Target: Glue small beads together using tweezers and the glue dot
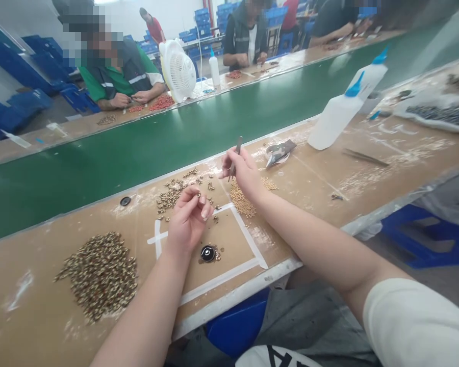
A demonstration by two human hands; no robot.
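Note:
My left hand (188, 218) is raised over the taped square on the brown table (309, 178), its fingertips pinched on a small brass part (198, 194). My right hand (243, 171) grips metal tweezers (236, 154) that point up and away. Right beneath it lies a heap of tiny tan beads (241, 200). A loose scatter of brass parts (172, 193) lies behind my left hand. A small black round piece (208, 253) sits inside the white tape outline (248, 237) near the table's front edge.
A large pile of brass parts (99, 275) lies at the left. Two white squeeze bottles with blue tips (338, 112) lean at the right, near a second pair of tweezers (365, 157). A green conveyor belt (176, 132) runs behind; other people work across it beside a white fan (178, 69).

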